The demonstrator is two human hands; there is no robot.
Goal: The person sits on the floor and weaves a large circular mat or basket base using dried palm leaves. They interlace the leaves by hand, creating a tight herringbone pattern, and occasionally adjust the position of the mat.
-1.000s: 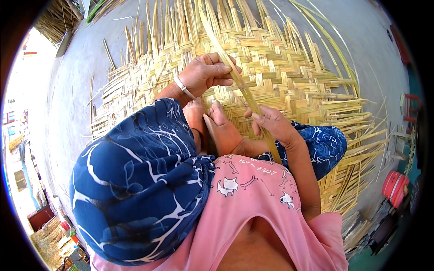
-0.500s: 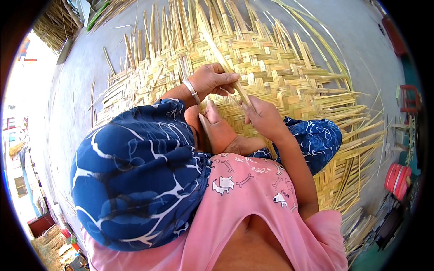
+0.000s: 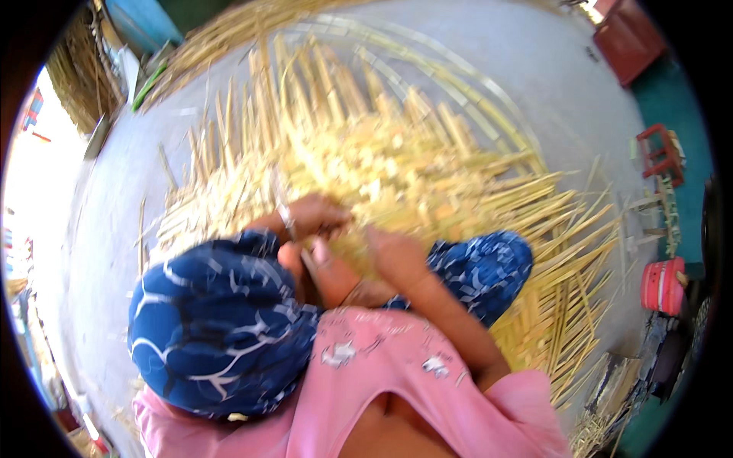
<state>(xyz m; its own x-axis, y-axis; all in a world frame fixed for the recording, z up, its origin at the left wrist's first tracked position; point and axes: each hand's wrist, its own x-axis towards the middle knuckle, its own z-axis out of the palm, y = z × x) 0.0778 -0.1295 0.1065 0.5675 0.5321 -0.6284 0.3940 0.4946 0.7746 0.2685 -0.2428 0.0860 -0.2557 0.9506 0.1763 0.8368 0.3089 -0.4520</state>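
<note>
A large woven mat (image 3: 427,175) of flat yellow cane strips lies on the floor in front of me, its loose strip ends fanning out on the far and right sides. Over its near part are both my hands, blurred by motion. My left hand (image 3: 314,214), with a pale bangle at the wrist, has its fingers curled. Close on its right, my right hand (image 3: 395,250) is closed with its fingertips toward the left hand. A pale cane strip (image 3: 307,162) runs from the far edge down toward the hands; where they grip it is smeared. My bare foot (image 3: 332,275) rests just below them.
My knees in blue patterned cloth (image 3: 221,328) flank the work. Long loose strips (image 3: 458,88) curve over the grey floor beyond the mat. At the right are a red stool-like frame (image 3: 660,153) and a pink-red container (image 3: 663,286). Bundled stalks (image 3: 80,69) stand far left.
The view has shifted, so the mat and hands appear lower and further left. Both hands have moved nearer my body and foot, and the picture is blurred.
</note>
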